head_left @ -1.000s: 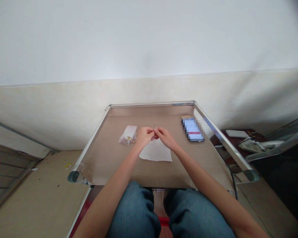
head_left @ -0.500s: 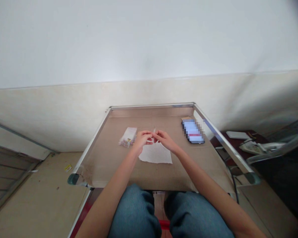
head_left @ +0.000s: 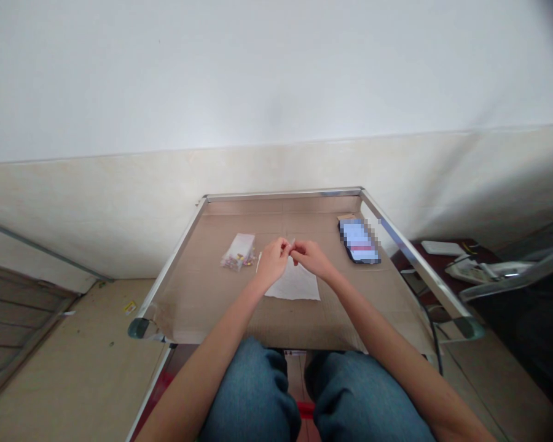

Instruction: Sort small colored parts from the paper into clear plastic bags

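Observation:
Close together over a white sheet of paper (head_left: pixel 295 285), my left hand (head_left: pixel 274 256) and my right hand (head_left: pixel 309 258) meet at their fingertips. Both are closed in a pinch. A small pale, thin piece (head_left: pixel 292 244) shows between the fingers; what it is I cannot make out. The paper lies flat under the hands, its upper part covered by them. Left of my left hand is a clear plastic bag (head_left: pixel 233 260) of small coloured pieces with a white card or pack (head_left: pixel 243 244) at its top. A few little yellowish pieces lie by it.
The brown cardboard-covered table (head_left: pixel 203 307) has a raised metal frame (head_left: pixel 283 195) around it. A phone (head_left: pixel 359 241), partly blurred, lies at the right. Beyond the right edge, a dark red stand (head_left: pixel 431 261) holds a white box and cables. A wall rises behind the table.
My left hand has shifted right and turned, its fingers now more curled against those of my right hand. The small pieces beside the bag show more. The view has tilted slightly.

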`<action>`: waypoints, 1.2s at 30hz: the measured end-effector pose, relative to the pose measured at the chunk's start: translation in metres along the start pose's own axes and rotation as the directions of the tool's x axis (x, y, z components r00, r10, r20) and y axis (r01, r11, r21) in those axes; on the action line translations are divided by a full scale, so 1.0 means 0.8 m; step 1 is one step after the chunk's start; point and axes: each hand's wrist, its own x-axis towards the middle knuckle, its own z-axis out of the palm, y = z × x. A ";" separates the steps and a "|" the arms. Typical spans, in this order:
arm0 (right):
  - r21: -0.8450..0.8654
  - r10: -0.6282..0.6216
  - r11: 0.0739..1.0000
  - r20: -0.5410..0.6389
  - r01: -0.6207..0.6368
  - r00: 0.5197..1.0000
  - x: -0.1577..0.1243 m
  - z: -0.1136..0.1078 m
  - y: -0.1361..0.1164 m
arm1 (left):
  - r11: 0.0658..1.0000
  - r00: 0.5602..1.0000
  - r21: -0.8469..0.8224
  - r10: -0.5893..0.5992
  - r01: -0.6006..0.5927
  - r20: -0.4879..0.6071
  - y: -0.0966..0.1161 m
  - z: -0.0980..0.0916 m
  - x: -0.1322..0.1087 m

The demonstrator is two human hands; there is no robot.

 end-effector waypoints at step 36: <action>-0.653 -0.052 0.755 -0.149 -0.059 0.987 -0.008 -0.013 -0.019 | 0.726 0.992 0.679 0.040 -0.109 0.117 0.013 -0.022 -0.023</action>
